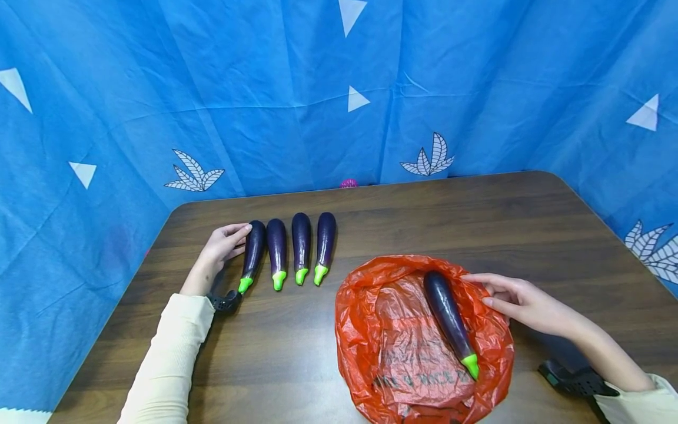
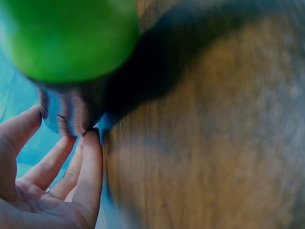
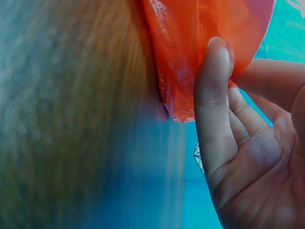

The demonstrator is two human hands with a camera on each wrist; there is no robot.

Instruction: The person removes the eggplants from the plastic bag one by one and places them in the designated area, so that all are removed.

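Observation:
On the left of the table lies a row of several dark purple eggplants with bright green stem ends. My left hand [image 1: 225, 242] is at the leftmost eggplant [image 1: 255, 247], its fairly straight fingertips touching the side near the rounded end. In the left wrist view that eggplant's green end [image 2: 71, 38] looms close, above the fingers [image 2: 88, 176]. My right hand [image 1: 521, 300] pinches the right rim of an open red plastic bag [image 1: 355, 318] between thumb and fingers, also seen in the right wrist view. Another eggplant [image 1: 450, 318] lies inside the bag, green end toward me.
The rest of the row, such as the rightmost eggplant [image 1: 325, 238], lies side by side between my left hand and the bag. Everything is on a brown wood-grain table [image 1: 275, 353]. A blue patterned cloth [image 1: 296, 88] hangs behind the table's far edge.

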